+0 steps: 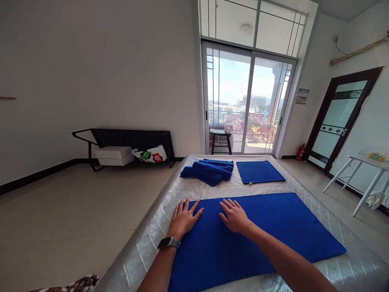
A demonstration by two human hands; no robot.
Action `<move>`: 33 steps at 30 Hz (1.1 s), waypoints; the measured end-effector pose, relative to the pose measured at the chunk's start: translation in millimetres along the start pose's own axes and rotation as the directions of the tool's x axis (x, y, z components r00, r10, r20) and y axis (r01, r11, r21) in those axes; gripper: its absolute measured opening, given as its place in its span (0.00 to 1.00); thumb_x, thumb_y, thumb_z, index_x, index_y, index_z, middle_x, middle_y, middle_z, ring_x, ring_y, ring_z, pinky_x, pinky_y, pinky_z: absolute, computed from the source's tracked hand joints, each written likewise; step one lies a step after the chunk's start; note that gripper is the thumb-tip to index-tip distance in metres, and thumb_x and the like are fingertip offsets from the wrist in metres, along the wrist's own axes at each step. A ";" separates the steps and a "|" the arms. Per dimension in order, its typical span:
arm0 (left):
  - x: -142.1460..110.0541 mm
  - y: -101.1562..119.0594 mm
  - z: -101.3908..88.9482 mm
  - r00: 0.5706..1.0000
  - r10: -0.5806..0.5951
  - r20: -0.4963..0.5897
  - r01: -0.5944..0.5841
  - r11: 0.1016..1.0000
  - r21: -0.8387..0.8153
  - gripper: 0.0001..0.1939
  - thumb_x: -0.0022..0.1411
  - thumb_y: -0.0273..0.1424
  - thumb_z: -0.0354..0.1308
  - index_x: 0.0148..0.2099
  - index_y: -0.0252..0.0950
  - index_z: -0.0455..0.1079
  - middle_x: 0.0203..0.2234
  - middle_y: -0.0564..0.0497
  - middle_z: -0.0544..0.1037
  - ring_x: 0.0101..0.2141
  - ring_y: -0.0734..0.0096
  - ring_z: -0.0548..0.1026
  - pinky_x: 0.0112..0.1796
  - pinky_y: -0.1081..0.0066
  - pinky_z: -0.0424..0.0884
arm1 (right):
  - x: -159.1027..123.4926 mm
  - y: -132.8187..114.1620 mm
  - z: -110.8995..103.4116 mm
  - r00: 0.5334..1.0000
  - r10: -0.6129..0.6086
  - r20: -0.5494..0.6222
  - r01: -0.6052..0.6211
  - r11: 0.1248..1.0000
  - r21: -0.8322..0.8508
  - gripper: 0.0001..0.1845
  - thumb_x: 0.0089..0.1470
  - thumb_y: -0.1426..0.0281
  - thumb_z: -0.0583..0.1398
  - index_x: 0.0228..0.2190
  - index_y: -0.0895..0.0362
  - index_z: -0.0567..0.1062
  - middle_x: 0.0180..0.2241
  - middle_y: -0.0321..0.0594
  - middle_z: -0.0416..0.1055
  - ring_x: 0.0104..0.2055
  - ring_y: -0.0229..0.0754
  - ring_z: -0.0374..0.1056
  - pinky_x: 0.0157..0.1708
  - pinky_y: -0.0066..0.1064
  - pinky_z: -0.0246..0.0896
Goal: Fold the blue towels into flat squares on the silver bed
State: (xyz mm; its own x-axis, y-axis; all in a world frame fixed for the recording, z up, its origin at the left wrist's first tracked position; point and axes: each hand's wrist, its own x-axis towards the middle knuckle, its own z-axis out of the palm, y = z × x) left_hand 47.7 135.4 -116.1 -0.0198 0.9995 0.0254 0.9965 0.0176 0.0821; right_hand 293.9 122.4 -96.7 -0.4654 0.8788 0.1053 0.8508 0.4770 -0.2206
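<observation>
A blue towel [267,227] lies spread flat on the silver quilted mattress [146,239]. My left hand [183,220] rests on its far left corner, palm down with the fingers spread. Near the far edge of the same towel, my right hand [234,215] lies flat, fingers stretched out. Neither hand grips anything. Beyond my hands, a loose pile of crumpled blue towels [209,171] sits on the left. To its right is a neatly folded blue towel [260,171] with a small pale tag at its near edge.
On the left floor stands a black rack [130,138] with white boxes [114,155] and a printed bag [151,154]. A white table [361,159] is at the right. Past the bed are a glass sliding door [227,93], a stool [221,133] and a fire extinguisher [300,152].
</observation>
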 end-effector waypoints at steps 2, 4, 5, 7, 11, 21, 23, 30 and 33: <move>0.2 -0.4 0.5 1.000 0.002 0.002 -0.002 1.000 0.007 0.37 0.69 0.55 0.38 0.73 0.47 0.47 0.72 0.40 0.51 0.70 0.42 0.49 0.65 0.48 0.48 | 1.8 -5.3 5.8 0.998 0.018 0.057 -0.021 0.998 0.054 0.34 0.68 0.53 0.43 0.69 0.51 0.55 0.71 0.40 0.50 0.73 0.47 0.43 0.70 0.45 0.37; 0.2 -0.8 0.3 1.000 0.004 0.010 -0.004 1.000 0.012 0.37 0.68 0.56 0.38 0.73 0.46 0.47 0.72 0.40 0.52 0.69 0.42 0.50 0.65 0.48 0.48 | -3.0 7.6 2.4 0.994 0.064 0.092 -0.070 0.995 0.065 0.34 0.68 0.52 0.42 0.69 0.51 0.54 0.71 0.39 0.47 0.73 0.46 0.40 0.70 0.45 0.34; 0.1 -0.9 -0.1 1.000 0.006 0.015 -0.007 1.000 0.016 0.37 0.68 0.56 0.37 0.73 0.46 0.46 0.72 0.41 0.52 0.69 0.42 0.50 0.65 0.47 0.48 | -7.8 19.7 -1.9 0.990 0.095 0.100 -0.101 0.993 0.056 0.34 0.68 0.52 0.42 0.69 0.51 0.54 0.72 0.38 0.46 0.74 0.45 0.39 0.70 0.45 0.33; -0.3 -1.1 -0.9 1.000 0.006 0.025 -0.006 1.000 0.021 0.37 0.69 0.56 0.37 0.73 0.46 0.45 0.72 0.41 0.52 0.69 0.42 0.50 0.66 0.48 0.47 | -21.6 53.0 -13.7 0.979 0.172 0.108 -0.175 0.984 0.021 0.34 0.68 0.52 0.41 0.69 0.51 0.53 0.72 0.38 0.45 0.74 0.44 0.37 0.71 0.43 0.32; -0.7 -2.0 -1.0 1.000 -0.006 0.030 0.006 1.000 0.005 0.37 0.68 0.56 0.37 0.73 0.47 0.44 0.72 0.43 0.51 0.70 0.43 0.49 0.66 0.47 0.47 | -62.1 143.7 -41.7 0.932 0.348 0.098 -0.342 0.937 -0.074 0.33 0.68 0.54 0.40 0.69 0.51 0.53 0.72 0.37 0.47 0.74 0.43 0.38 0.70 0.41 0.33; 2.7 -12.6 4.0 0.997 0.060 0.054 -0.063 0.996 0.067 0.35 0.69 0.53 0.40 0.73 0.48 0.46 0.72 0.44 0.52 0.70 0.42 0.49 0.65 0.47 0.50 | -121.2 269.0 -57.0 0.754 0.653 -0.075 -0.656 0.742 -0.135 0.35 0.67 0.58 0.39 0.69 0.60 0.54 0.72 0.44 0.46 0.73 0.45 0.41 0.70 0.42 0.36; 3.4 -12.6 5.1 0.997 0.044 0.055 -0.049 0.995 0.082 0.36 0.69 0.53 0.40 0.73 0.47 0.45 0.72 0.42 0.51 0.70 0.42 0.49 0.65 0.49 0.49 | -119.1 264.7 -55.8 0.748 0.661 -0.067 -0.662 0.734 -0.149 0.35 0.67 0.58 0.38 0.69 0.61 0.53 0.72 0.44 0.46 0.73 0.45 0.41 0.70 0.42 0.36; 4.7 -7.7 9.8 1.000 0.025 -0.004 -0.025 1.000 0.005 0.37 0.67 0.56 0.38 0.73 0.47 0.47 0.71 0.43 0.53 0.69 0.42 0.51 0.65 0.46 0.49 | -115.3 253.0 -70.5 0.718 0.692 -0.071 -0.686 0.688 -0.234 0.35 0.65 0.60 0.39 0.69 0.57 0.54 0.70 0.47 0.51 0.72 0.52 0.45 0.69 0.54 0.36; 3.7 -3.9 8.1 1.000 0.009 -0.026 -0.010 1.000 -0.019 0.38 0.67 0.57 0.36 0.73 0.47 0.48 0.71 0.42 0.54 0.69 0.41 0.51 0.64 0.45 0.49 | -96.4 230.3 -75.3 0.730 0.672 -0.120 -0.675 0.683 -0.279 0.35 0.64 0.61 0.43 0.69 0.58 0.56 0.69 0.52 0.54 0.72 0.60 0.44 0.68 0.62 0.25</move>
State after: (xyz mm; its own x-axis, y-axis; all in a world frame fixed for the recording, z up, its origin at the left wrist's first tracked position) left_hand 44.4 139.2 -124.4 -0.0126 0.9985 0.0524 0.9948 0.0073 0.1012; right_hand 553.1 148.5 -84.6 0.2614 0.9642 0.0445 0.9634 -0.2635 0.0487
